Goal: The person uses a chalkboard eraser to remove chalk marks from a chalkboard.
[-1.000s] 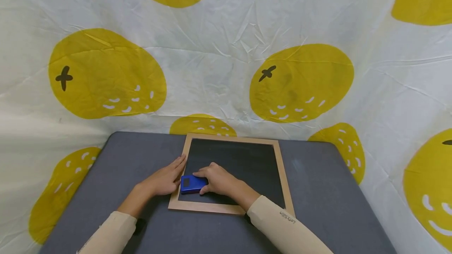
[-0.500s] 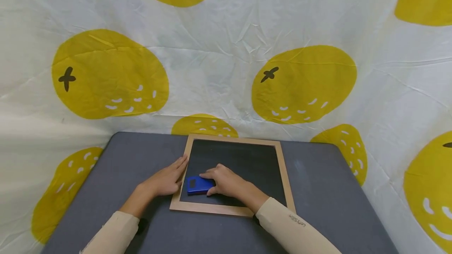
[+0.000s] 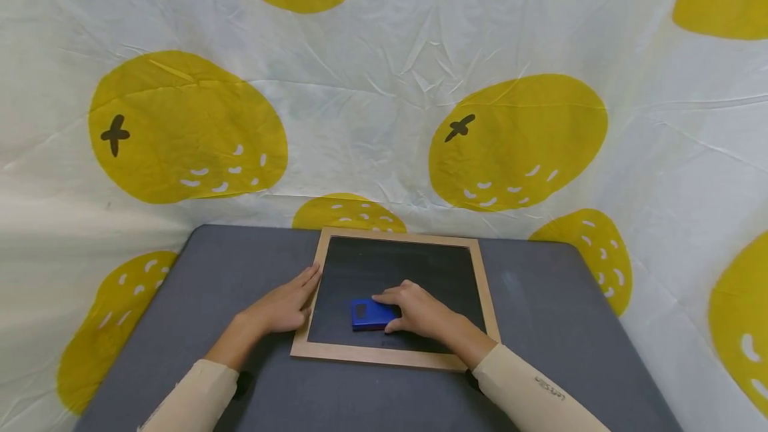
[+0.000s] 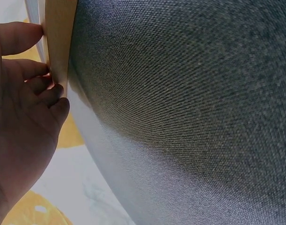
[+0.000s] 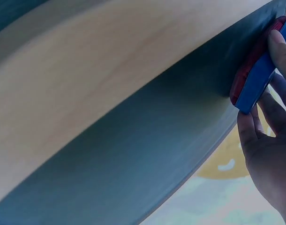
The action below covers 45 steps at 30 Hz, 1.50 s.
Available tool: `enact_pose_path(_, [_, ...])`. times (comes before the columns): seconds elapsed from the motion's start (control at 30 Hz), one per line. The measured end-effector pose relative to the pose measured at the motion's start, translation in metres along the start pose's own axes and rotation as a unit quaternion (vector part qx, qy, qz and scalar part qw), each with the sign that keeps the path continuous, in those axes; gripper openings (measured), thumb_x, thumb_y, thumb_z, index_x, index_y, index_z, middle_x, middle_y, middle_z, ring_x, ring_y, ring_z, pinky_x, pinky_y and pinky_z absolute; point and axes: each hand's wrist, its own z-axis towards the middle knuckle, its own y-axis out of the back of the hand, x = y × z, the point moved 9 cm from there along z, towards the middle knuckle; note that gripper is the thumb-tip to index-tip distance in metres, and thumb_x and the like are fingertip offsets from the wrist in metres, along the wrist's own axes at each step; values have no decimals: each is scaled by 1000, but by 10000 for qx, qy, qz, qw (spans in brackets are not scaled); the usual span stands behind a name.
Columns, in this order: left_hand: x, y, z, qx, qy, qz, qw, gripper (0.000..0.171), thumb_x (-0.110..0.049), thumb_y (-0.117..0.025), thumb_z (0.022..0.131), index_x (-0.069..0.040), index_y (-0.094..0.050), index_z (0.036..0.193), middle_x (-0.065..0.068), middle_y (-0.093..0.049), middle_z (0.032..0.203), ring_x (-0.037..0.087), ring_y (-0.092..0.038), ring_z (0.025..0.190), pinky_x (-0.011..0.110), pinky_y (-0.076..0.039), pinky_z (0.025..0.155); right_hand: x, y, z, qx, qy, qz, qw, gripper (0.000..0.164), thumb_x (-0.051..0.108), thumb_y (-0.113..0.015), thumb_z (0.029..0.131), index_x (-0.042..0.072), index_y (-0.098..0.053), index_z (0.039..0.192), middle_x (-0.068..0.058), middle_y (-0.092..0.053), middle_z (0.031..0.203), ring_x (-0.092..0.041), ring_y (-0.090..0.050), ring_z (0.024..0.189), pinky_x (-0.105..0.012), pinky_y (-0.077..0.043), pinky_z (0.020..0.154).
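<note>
A small chalkboard (image 3: 396, 265) with a light wooden frame (image 3: 489, 292) lies flat on a grey table. My right hand (image 3: 423, 312) grips a blue eraser (image 3: 367, 314) between thumb and fingers, at the lower middle of the board. In the right wrist view, the eraser's red pad (image 5: 248, 65) faces the black surface. Along the frame's left side rests my left hand (image 3: 282, 305). The left wrist view has the fingertips and thumb of that hand (image 4: 26, 112) touching the outer edge of the wood (image 4: 59, 42).
The grey table (image 3: 558, 345) extends around the board on both sides and in front. Behind it hangs a white cloth (image 3: 354, 125) printed with large yellow fruit shapes. A faint pale smudge (image 3: 510, 280) marks the table to the right of the board.
My right hand has slid the eraser rightward, from beside the left frame edge to the board's lower middle. The left hand stays at the frame.
</note>
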Motion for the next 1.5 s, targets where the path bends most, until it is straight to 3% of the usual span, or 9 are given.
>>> enact_pose_path(0.4, [-4, -1, 4, -49, -78, -11, 10000, 77, -15, -55, 99, 0, -17, 164, 17, -13, 173, 35, -20, 159, 53, -31, 123, -52, 16, -57, -179, -407, 75, 9990, 63, 31, -88, 81, 12, -69, 137, -9, -71, 134, -25, -65, 108, -42, -58, 89])
enact_pose_path(0.63, [-6, -2, 4, -53, -165, 29, 9998, 77, -14, -55, 98, 1, -17, 164, 19, -14, 172, 35, -21, 158, 53, -32, 123, -78, 24, -91, -247, -593, 233, 9977, 64, 31, -87, 82, 11, -67, 139, -12, -70, 135, -25, -63, 106, -40, -56, 85])
enact_pose_path(0.9, [-4, -3, 4, -70, -162, -7, 9998, 77, -13, -55, 99, 2, -17, 164, 19, -14, 173, 37, -20, 159, 54, -31, 123, -103, 33, -125, -378, -747, 100, 9964, 64, 33, -87, 81, 11, -68, 138, -18, -69, 133, -36, -66, 113, -53, -55, 90])
enact_pose_path(1.2, [-4, 0, 3, -66, -128, -41, 9999, 75, -13, -54, 99, 2, -18, 163, 19, -13, 173, 37, -20, 159, 54, -31, 123, -109, 31, -128, -353, -890, 114, 9953, 64, 36, -87, 81, 14, -68, 139, -17, -69, 135, -35, -65, 114, -54, -55, 92])
enact_pose_path(1.5, [-1, -1, 0, -68, -116, 120, 9998, 76, -13, -56, 99, 4, -18, 163, 20, -15, 172, 38, -21, 158, 54, -32, 123, -91, 23, -110, -273, -788, 124, 9964, 66, 36, -87, 81, 12, -68, 139, -18, -68, 135, -33, -64, 112, -49, -56, 89])
